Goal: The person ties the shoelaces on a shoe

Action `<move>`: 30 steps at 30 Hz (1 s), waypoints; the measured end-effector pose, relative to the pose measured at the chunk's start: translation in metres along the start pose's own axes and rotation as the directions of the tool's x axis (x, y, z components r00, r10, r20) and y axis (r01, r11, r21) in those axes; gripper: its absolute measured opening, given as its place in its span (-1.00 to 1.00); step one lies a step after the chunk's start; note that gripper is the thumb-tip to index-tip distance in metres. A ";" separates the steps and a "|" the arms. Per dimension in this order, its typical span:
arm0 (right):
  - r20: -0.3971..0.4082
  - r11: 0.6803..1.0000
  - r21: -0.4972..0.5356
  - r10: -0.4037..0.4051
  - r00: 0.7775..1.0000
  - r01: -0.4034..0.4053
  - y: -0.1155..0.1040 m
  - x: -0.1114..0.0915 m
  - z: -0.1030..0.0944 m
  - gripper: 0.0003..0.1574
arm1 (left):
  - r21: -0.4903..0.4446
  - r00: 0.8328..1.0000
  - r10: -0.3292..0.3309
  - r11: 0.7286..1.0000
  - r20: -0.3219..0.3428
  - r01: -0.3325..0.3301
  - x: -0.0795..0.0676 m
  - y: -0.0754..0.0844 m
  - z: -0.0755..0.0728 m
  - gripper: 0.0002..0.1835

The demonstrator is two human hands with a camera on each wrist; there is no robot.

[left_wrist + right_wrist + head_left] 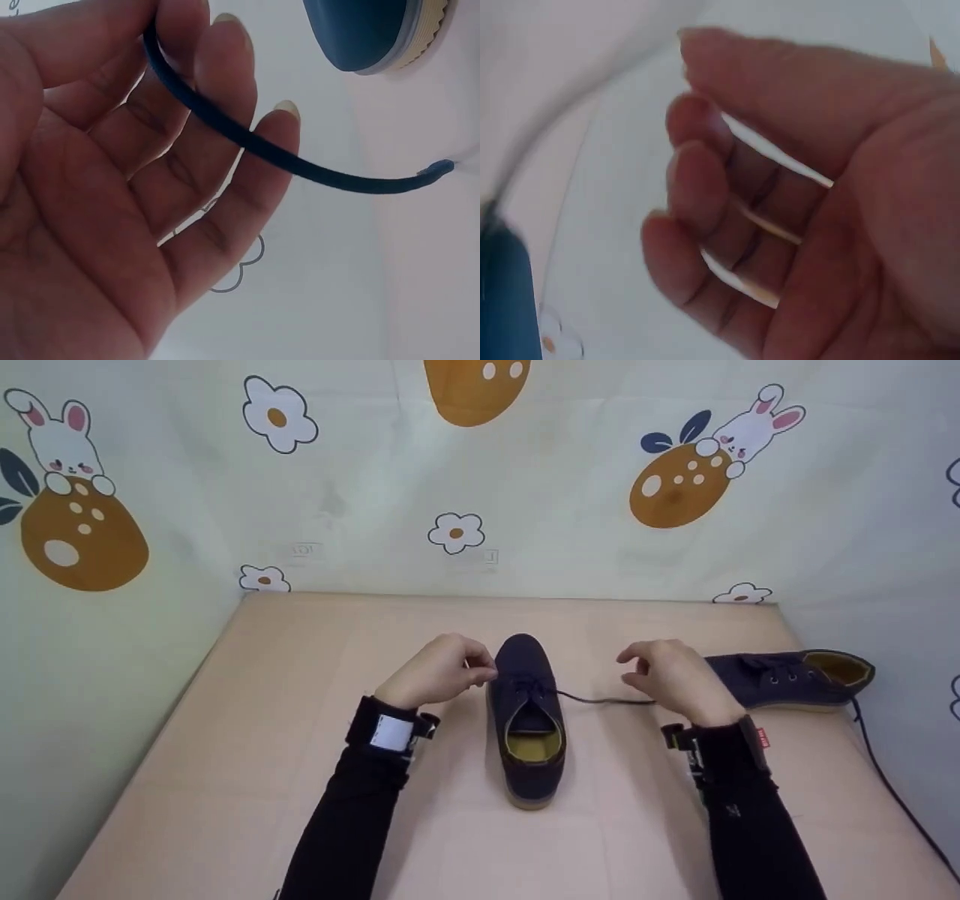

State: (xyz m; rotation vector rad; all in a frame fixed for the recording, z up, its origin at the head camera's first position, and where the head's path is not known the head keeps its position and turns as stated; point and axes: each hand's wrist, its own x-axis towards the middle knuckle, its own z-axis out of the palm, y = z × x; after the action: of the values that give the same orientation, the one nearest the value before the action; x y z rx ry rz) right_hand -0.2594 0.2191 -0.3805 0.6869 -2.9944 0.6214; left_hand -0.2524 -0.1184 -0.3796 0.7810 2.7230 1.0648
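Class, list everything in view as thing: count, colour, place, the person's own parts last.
Middle shoe: 1, dark blue, upright on the table
Second shoe: 1, dark blue, far right
Loose lace: 2 lengths, dark, right of middle shoe and in left hand
Cord: 1, dark, from second shoe's heel to right edge
Table: 1, pale tan, under the shoes
Walls: 3, pale, left, back and right
Rabbits: 2, white, printed upper left, upper right
Fruits: 3, orange, two under rabbits, one at top
Leaves: 4, dark blue, beside two fruits
Flowers: at least 4, white, walls
Wristbands: 2, black, behind hands
Sleeves: 2, black, at bottom edge
Left hand: 1, bare, left of middle shoe
Right hand: 1, bare, right of middle shoe
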 end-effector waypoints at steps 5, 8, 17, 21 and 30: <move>0.007 0.980 -0.014 -0.201 0.980 0.201 -0.035 0.016 0.032 -0.77 | -0.008 0.999 0.004 1.000 0.049 -0.004 0.002 -0.001 0.004 -0.88; -0.036 0.962 -0.087 -0.263 0.964 0.259 -0.044 0.018 0.045 -0.91 | -0.009 0.998 0.015 1.000 0.054 -0.014 0.003 -0.002 0.006 -0.87; -0.064 0.964 -0.127 -0.243 0.968 0.233 -0.019 0.014 0.033 -0.83 | 0.018 0.990 0.002 1.000 0.143 -0.005 -0.006 -0.004 -0.008 -0.89; -0.029 0.982 -0.123 -0.151 0.988 0.146 -0.008 0.007 0.020 -0.73 | 0.042 0.974 -0.039 0.999 0.222 0.030 -0.013 -0.008 -0.016 -0.89; 0.028 0.992 -0.099 -0.073 0.997 0.076 -0.007 0.006 0.018 -0.77 | 0.077 0.982 -0.087 0.994 0.168 0.075 -0.015 -0.013 -0.017 -0.94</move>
State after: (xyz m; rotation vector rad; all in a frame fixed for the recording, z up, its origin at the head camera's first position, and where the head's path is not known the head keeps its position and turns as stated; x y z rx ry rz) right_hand -0.2604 0.2036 -0.3938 0.8004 -2.9810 0.4596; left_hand -0.2495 -0.1443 -0.3762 0.7282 2.6341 0.8474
